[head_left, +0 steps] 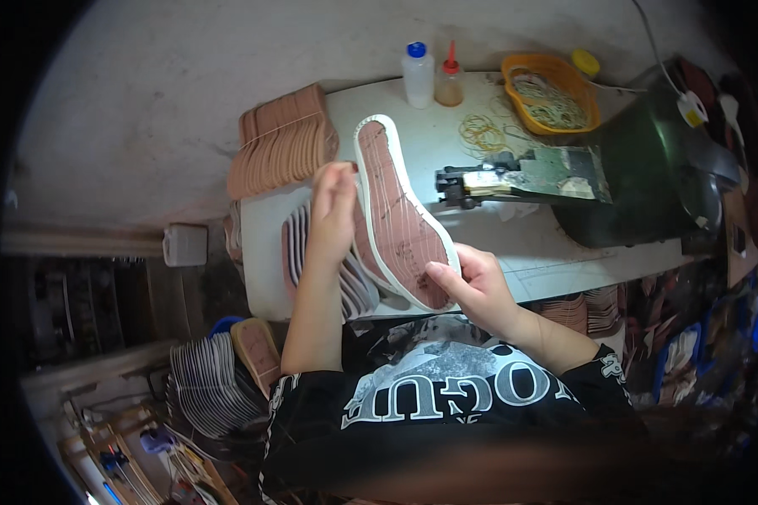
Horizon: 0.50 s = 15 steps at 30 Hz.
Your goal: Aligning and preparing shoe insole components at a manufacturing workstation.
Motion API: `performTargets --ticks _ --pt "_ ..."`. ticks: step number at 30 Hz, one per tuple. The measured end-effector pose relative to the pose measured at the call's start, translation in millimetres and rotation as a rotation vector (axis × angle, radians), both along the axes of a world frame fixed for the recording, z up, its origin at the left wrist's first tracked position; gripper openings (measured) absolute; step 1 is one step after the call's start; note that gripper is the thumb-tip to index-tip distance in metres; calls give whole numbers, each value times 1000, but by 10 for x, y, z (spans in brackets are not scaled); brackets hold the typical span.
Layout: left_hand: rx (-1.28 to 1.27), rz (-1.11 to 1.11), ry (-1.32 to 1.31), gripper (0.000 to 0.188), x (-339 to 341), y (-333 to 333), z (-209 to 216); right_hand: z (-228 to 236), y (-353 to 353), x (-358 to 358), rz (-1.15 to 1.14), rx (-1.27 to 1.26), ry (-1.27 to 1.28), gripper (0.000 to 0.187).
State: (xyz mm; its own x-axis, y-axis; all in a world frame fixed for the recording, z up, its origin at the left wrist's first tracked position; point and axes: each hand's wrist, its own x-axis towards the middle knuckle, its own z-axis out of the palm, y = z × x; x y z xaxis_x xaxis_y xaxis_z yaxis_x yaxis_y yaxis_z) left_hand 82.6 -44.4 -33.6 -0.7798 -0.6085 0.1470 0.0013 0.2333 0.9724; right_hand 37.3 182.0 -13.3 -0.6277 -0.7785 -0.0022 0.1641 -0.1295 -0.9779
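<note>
A brownish-pink shoe insole (396, 202) with a white rim and thin lines along its face stands tilted up over the table edge. My right hand (477, 286) grips its wide lower end, thumb on the face, fingers behind. Part of another pink insole (364, 244) shows behind it on the left. My left hand (334, 210) is raised beside the narrower upper part, fingers stretched up and slightly bent, with nothing visible in them. Below my left hand, a row of insoles with pale edges (358, 290) lies on the table, partly covered by my forearm.
A bundled stack of tan insoles (282, 139) stands at the back left of the white table (547, 268). Farther back are a blue-capped bottle (419, 77), a red-tipped bottle (450, 84) and an orange basket (552, 124) of rubber bands. A clamp-like device (514, 178) sits right of the insole.
</note>
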Motion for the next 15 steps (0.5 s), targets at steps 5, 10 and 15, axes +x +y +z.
performTargets --ticks 5,10,15 --pt "-496 654 -637 58 1195 -530 -651 -401 -290 -118 298 597 414 35" --pt "-195 463 -797 71 1609 -472 -932 -641 -185 -57 207 463 294 32" --pt "-40 577 -579 74 1631 -433 -800 -508 -198 18 261 457 404 25"
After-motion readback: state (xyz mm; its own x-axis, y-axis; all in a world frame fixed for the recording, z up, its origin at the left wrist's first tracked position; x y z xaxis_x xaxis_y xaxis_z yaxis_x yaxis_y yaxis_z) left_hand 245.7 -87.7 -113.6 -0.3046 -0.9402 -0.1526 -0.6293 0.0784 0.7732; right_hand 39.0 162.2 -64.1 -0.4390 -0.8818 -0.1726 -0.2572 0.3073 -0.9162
